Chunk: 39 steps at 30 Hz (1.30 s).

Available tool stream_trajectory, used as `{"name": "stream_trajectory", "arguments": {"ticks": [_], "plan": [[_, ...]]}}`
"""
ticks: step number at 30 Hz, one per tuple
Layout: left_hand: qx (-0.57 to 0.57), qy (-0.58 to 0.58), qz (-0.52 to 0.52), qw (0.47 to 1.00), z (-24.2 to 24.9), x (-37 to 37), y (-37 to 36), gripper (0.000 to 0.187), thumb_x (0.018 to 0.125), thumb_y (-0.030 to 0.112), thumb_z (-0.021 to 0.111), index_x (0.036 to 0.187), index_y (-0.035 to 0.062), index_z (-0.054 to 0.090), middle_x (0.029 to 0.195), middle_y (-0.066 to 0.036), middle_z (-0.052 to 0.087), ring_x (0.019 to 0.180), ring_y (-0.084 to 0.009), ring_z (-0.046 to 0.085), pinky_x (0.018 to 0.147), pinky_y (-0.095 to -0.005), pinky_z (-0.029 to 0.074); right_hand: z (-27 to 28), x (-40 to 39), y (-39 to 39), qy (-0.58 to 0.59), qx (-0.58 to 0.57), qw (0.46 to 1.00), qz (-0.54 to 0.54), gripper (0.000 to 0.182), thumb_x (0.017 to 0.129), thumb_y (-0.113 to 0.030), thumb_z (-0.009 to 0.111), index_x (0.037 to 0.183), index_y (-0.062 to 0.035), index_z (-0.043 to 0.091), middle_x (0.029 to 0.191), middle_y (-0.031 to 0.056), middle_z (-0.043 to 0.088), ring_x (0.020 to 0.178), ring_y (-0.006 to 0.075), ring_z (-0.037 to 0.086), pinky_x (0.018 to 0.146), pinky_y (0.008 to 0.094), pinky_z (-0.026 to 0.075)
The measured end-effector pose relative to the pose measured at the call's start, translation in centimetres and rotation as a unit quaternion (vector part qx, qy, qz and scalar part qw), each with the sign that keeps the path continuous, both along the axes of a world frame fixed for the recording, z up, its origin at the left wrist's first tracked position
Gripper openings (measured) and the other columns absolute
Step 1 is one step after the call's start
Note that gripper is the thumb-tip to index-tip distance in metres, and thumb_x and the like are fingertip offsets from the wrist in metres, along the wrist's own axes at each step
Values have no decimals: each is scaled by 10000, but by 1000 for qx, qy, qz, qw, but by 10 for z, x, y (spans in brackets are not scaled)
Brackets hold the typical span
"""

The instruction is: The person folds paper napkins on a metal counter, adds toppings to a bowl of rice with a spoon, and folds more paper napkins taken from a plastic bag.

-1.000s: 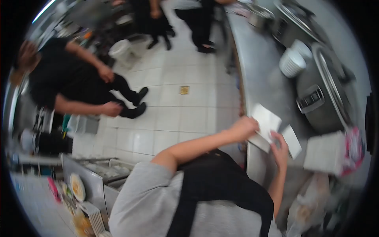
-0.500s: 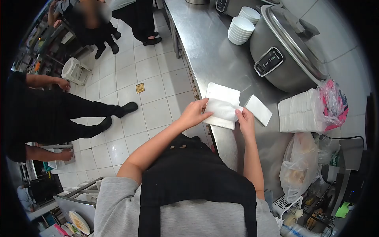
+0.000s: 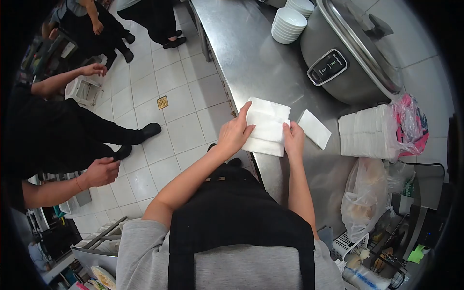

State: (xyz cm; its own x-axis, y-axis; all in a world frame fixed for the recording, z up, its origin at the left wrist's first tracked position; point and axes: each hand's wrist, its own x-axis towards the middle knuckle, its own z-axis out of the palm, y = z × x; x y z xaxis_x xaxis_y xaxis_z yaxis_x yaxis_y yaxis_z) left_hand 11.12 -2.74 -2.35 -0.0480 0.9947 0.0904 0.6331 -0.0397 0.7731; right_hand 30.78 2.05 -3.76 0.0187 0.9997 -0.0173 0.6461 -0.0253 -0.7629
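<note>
White paper napkins point(image 3: 267, 126) lie in a small pile at the left edge of the steel counter point(image 3: 241, 53). My left hand point(image 3: 234, 134) rests on the pile's left side, index finger stretched up along the edge and thumb on the top napkin, fingers apart. At the right side, my right hand point(image 3: 293, 138) pinches the edge of a napkin between thumb and fingers. Just right of that hand, a folded white stack point(image 3: 314, 129) lies on the counter. A larger block of napkins point(image 3: 367, 132), partly in pink and clear plastic, stands further right.
A large rice cooker point(image 3: 348, 53) and stacked white bowls point(image 3: 288, 25) stand at the back of the counter. A clear plastic bag point(image 3: 365, 198) lies at right. A co-worker in black point(image 3: 46, 140) stands at left; other people stand behind, near a white stool point(image 3: 83, 91).
The top napkin now lies flatter on the pile, and my left index finger reaches further up its edge. The co-worker at left has raised both forearms. The view has shifted slightly.
</note>
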Motion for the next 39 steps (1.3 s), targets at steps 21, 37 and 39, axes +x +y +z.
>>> {"name": "stream_trajectory", "arguments": {"ticks": [21,37,39], "plan": [[118,339,-188,914,-15,51,25,752,817,462,425,1352,-38,256,1435,-184,215,1352,-280,168,1066,-484,160,17,-10,-59,-146,161,948,232,537,829,-238,548,1284,-1,387,1355,210,344,1241,316,345,1012,412,281],[-178,-426,64,885,16,-29,-50,528,861,267,551,1277,21,339,1169,-130,517,1027,-227,546,893,-392,445,34,-4,-43,-194,312,906,211,371,745,6,517,1107,-48,581,1158,76,577,1127,268,484,976,455,328],[-212,-547,75,807,15,-29,-53,517,860,226,556,1284,21,343,1148,-127,523,1029,-220,545,891,-372,450,40,-18,-58,-179,323,895,250,378,744,2,517,1114,-49,578,1156,79,578,1131,271,482,975,450,332]]}}
